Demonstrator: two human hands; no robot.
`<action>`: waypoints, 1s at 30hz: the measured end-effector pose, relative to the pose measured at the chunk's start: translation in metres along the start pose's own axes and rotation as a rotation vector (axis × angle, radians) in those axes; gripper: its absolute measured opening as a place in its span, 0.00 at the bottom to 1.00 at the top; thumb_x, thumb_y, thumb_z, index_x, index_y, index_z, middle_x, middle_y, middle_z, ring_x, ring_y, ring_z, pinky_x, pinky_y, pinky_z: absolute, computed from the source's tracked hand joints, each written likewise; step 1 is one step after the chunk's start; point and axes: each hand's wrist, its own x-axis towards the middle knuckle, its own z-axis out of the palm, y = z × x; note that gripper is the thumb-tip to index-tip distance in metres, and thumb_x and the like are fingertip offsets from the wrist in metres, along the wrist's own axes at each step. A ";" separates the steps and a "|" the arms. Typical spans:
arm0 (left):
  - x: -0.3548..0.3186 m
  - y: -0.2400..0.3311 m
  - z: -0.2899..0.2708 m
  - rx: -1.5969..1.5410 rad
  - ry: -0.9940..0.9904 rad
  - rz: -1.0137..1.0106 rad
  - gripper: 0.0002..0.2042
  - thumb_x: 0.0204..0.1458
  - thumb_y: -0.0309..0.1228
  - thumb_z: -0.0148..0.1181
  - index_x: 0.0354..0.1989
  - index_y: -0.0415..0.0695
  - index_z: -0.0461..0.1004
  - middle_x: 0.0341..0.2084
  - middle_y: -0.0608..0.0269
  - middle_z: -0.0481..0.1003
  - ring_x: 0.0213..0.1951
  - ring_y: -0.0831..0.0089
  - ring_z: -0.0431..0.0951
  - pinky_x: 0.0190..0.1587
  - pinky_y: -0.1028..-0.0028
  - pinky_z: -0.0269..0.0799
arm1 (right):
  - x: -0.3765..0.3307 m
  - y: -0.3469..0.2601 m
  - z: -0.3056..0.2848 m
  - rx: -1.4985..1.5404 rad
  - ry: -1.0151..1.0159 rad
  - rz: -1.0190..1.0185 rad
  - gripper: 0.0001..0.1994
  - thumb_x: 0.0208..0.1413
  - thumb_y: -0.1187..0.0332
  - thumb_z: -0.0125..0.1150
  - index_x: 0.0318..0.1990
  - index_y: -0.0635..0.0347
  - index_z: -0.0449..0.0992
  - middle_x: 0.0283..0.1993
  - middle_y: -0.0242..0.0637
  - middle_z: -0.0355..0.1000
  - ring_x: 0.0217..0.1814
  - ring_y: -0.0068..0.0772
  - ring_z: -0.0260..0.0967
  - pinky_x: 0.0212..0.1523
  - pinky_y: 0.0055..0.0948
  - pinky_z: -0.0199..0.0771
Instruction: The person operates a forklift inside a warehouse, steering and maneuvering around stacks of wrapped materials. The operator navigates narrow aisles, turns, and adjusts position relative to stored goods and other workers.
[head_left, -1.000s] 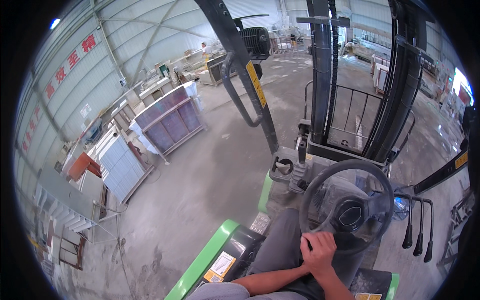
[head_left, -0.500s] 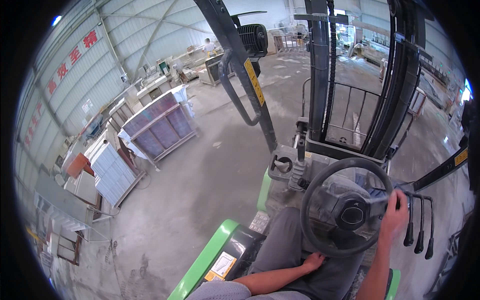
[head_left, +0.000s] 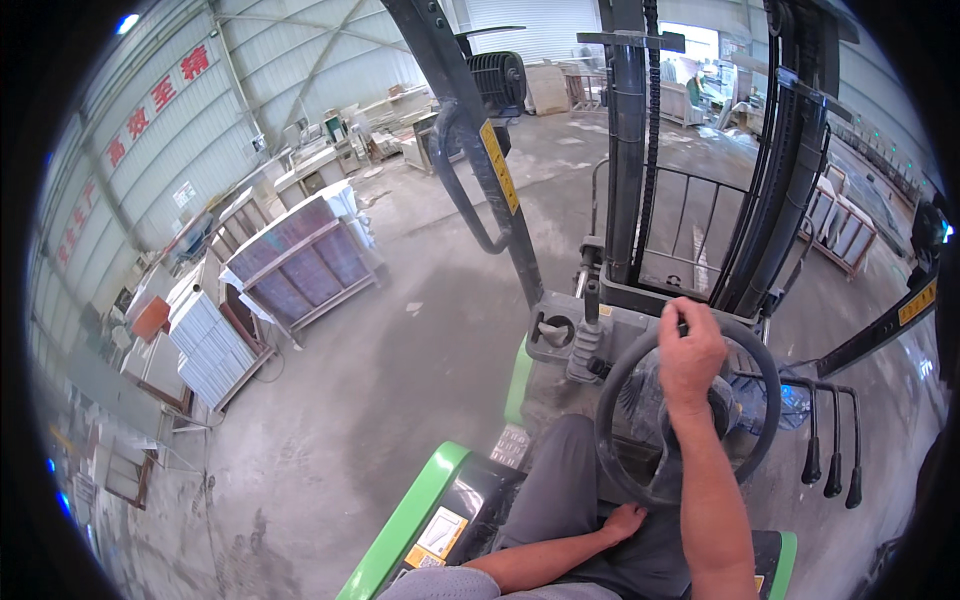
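Note:
I sit in a forklift with green side panels. My right hand (head_left: 690,362) is closed round the upper rim of the black steering wheel (head_left: 768,420), and something dark shows between its fingers. That forearm crosses in front of the wheel and hides most of the hub. My left hand (head_left: 624,522) rests on my lap below the wheel, its fingers loosely curled, with nothing visible in them. Three black-handled levers (head_left: 833,470) stand to the right of the wheel, apart from both hands. A gearshift-like lever with a ribbed boot (head_left: 585,350) rises left of it.
The dark mast (head_left: 625,170) and load guard (head_left: 690,215) stand ahead. A wooden-framed rack of slabs (head_left: 305,262) and a stack of pale panels (head_left: 208,350) stand on the left. A framed rack (head_left: 843,230) is at right. Grey concrete floor (head_left: 400,370) lies between.
My right hand has moved from the wheel's right side to its top, turning it counterclockwise. My left hand has stayed on my lap. The surroundings have shifted slightly in view.

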 end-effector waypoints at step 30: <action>0.201 0.288 0.374 -0.326 0.121 0.056 0.21 0.66 0.48 0.51 0.41 0.39 0.77 0.24 0.60 0.78 0.19 0.69 0.76 0.27 0.65 0.73 | 0.162 0.521 -0.336 0.020 -0.073 0.288 0.07 0.65 0.72 0.61 0.44 0.66 0.80 0.37 0.37 0.77 0.38 0.29 0.73 0.43 0.29 0.73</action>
